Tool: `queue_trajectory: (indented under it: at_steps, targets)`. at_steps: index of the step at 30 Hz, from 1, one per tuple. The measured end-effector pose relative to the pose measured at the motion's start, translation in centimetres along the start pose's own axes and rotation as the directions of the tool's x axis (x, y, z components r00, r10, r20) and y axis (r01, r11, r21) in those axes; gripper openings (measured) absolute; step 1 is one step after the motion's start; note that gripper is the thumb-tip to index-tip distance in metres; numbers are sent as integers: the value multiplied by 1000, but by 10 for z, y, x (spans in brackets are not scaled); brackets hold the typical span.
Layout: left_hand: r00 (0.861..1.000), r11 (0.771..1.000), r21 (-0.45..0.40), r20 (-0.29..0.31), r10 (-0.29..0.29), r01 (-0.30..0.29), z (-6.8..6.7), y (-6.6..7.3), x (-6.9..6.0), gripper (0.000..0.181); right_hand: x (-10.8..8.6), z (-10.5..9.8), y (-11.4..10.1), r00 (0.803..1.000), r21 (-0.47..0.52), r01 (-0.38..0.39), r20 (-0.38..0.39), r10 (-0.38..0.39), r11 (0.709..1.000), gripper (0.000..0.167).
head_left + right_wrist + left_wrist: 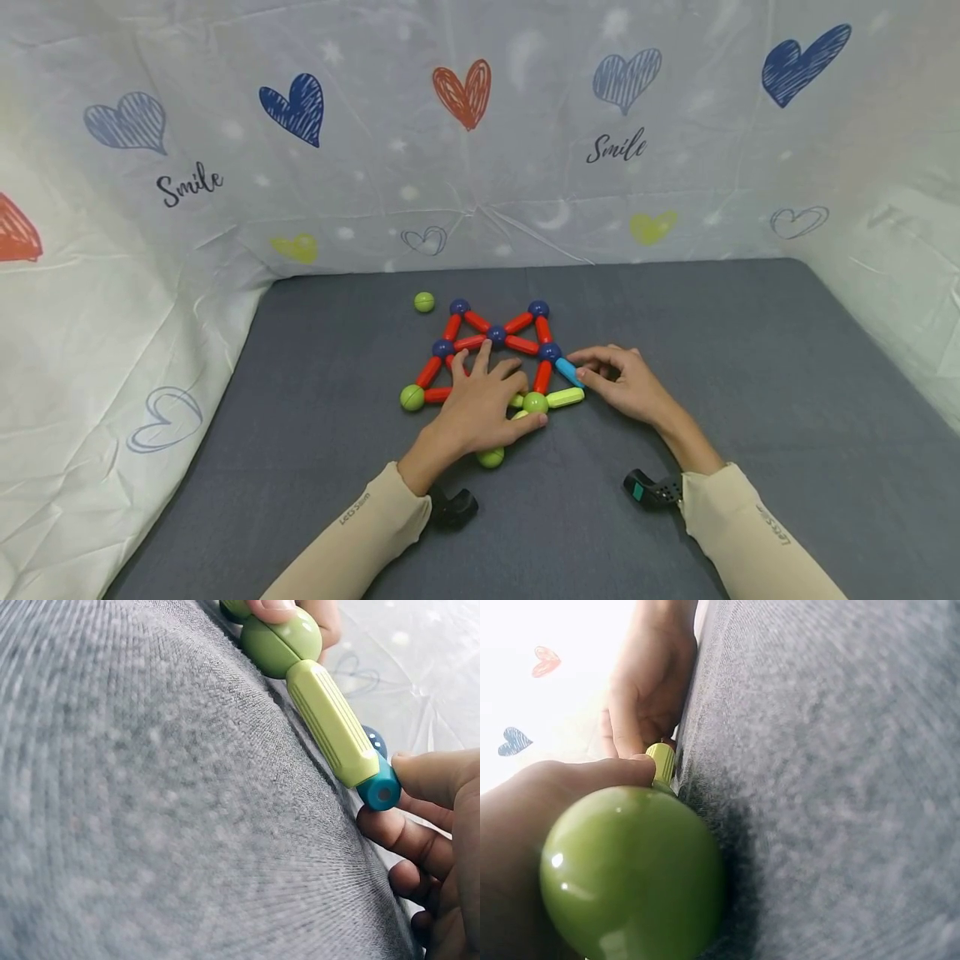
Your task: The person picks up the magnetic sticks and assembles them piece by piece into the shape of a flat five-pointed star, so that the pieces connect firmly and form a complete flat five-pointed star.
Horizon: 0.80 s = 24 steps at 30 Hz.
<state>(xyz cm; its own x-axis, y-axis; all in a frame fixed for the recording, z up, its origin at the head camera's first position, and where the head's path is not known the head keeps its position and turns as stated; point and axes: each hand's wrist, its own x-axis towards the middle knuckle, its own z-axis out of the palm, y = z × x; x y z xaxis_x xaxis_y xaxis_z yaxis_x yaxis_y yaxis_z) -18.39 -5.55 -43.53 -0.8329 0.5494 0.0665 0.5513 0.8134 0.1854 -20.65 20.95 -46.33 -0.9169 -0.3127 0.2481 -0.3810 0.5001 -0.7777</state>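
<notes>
A flat frame of red magnetic rods and dark blue balls lies on the dark grey tabletop. Fingers spread, my left hand rests over its lower middle. Its thumb is on a green ball joined to a yellow-green rod. With thumb and fingertips my right hand pinches a light blue rod, whose upper end meets a dark blue ball. The blue rod's free end touches or nearly touches the yellow-green rod's tip. Part of the frame is hidden under my left hand.
A loose green ball lies beyond the frame's far left corner. Another green ball shows below my left hand, and one green ball forms the left corner. A white cloth with printed hearts hangs behind the table.
</notes>
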Motion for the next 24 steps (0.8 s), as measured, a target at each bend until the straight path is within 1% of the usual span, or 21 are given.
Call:
queue_trajectory:
  at_steps: [4,7,9,12,15,17,20,24]
  targets:
    - [1000,1000,-19,7,0,0,-3,-1,0,46,1,0,0,1000,-11,-7,-7,7,1000,22]
    - [1000,998,-64,-11,5,-5,-7,-6,-4,49,2,-1,1,1000,-8,-2,-8,2,1000,23]
    - [999,995,-96,-39,9,-13,-10,-12,-10,50,2,-2,1,1000,7,-3,-2,3,1000,24]
    - [997,993,-120,-81,9,-19,-12,-28,-22,50,3,-3,0,1000,23,-22,4,22,999,27]
    - [994,996,-83,-100,31,-40,-11,-43,-35,51,6,-7,-5,997,33,-72,27,72,997,33]
    - [993,997,-51,-104,58,-63,-9,-49,-40,52,9,-12,-10,994,42,-97,46,95,994,37]
    - [989,995,-18,-116,94,-96,-8,-53,-44,52,17,-17,-20,990,42,-115,83,112,992,41]
    - [983,993,15,-136,121,-120,-4,-53,-44,50,39,-18,-40,989,5,-79,123,78,997,43]
